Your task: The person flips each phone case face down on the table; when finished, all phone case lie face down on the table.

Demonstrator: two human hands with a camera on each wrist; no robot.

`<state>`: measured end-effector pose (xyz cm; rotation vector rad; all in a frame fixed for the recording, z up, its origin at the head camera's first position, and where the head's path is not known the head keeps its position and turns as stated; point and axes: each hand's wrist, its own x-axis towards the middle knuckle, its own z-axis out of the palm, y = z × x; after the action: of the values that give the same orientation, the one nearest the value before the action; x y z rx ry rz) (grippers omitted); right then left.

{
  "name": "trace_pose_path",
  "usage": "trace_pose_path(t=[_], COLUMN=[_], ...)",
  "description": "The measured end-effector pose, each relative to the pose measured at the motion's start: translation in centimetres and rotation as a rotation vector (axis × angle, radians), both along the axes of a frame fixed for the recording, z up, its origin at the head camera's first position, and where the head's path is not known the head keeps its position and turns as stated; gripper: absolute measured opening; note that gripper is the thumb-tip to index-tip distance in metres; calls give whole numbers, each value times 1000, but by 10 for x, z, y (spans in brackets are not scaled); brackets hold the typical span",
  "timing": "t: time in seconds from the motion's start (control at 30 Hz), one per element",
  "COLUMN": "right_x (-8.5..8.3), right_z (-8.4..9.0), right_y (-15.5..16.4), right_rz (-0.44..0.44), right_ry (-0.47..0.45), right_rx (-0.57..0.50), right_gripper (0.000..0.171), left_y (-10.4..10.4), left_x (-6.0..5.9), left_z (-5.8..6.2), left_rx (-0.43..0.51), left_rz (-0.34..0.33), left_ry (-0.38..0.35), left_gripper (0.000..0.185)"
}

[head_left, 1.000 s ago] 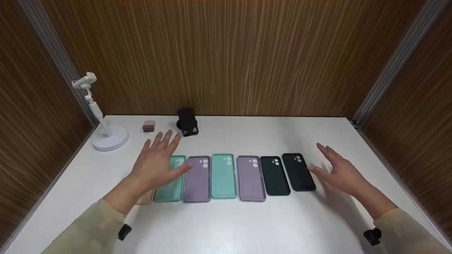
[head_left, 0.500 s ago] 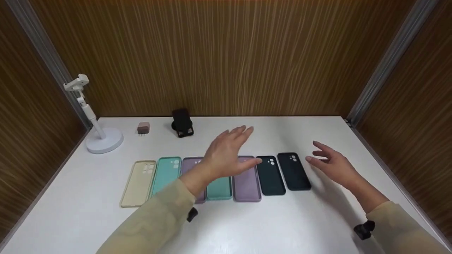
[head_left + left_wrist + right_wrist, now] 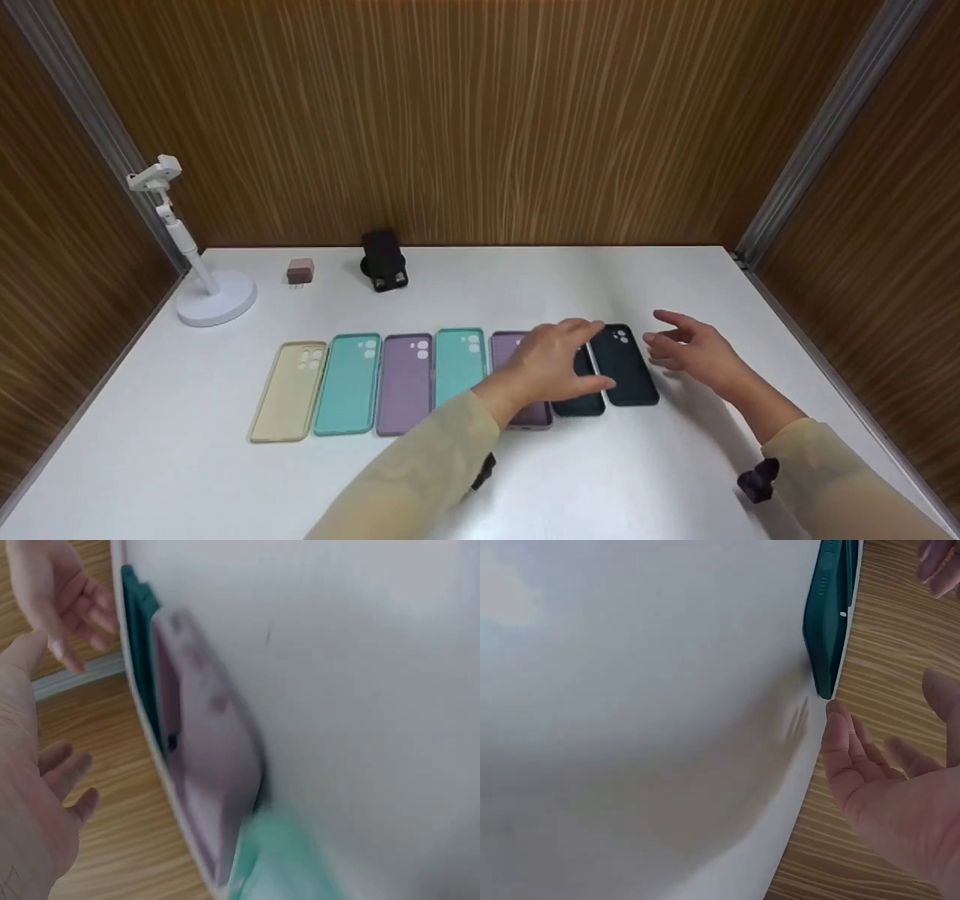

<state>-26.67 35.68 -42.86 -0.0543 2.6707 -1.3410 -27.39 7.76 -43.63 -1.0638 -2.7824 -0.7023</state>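
Several phone cases lie in a row on the white table (image 3: 570,480): beige (image 3: 289,390), teal (image 3: 347,382), purple (image 3: 405,382), teal (image 3: 459,358), purple (image 3: 508,346), dark green (image 3: 581,405) and black (image 3: 628,367). My left hand (image 3: 577,360) reaches across the row and hovers over the dark green case, fingers bent loosely, gripping nothing. In the left wrist view its palm (image 3: 37,802) stays apart from the purple case (image 3: 202,757). My right hand (image 3: 686,349) is relaxed just right of the black case, its fingers (image 3: 855,757) near that case's edge (image 3: 829,615).
At the back left stand a white phone stand (image 3: 214,296), a small brown plug (image 3: 300,271) and a black holder (image 3: 384,262). Wood-panelled walls close in the table on three sides.
My left hand has swept from the left end of the row to the dark cases at the right, uncovering the beige case. The right hand drew in slightly toward the black case.
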Motion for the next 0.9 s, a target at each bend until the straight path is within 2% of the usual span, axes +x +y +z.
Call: trace_pose_path(t=[0.13,0.27,0.4,0.6,0.9], right_x=[-6,-9,-11,-12,-15], right_z=[-7,-13,-15,-17,-21], right_y=[1,1,-1,-5,-6], right_rz=[-5,-5,-8,-10,-9], right_ry=[-45,-69,-79,-67,-55], right_rx=[-24,-5,36,87,178], right_gripper=[81,78,73,63,53], left_y=[16,27,35,44,51], left_x=[1,-1,-4,-6,-9], left_z=[-11,-15,-17,-19,-21], left_rx=[11,-8,-33,-88,-151], left_rz=[19,38,25,-52,-55], left_ry=[-81,-104,-86,-10,-14], left_gripper=[87,88,85,73,58])
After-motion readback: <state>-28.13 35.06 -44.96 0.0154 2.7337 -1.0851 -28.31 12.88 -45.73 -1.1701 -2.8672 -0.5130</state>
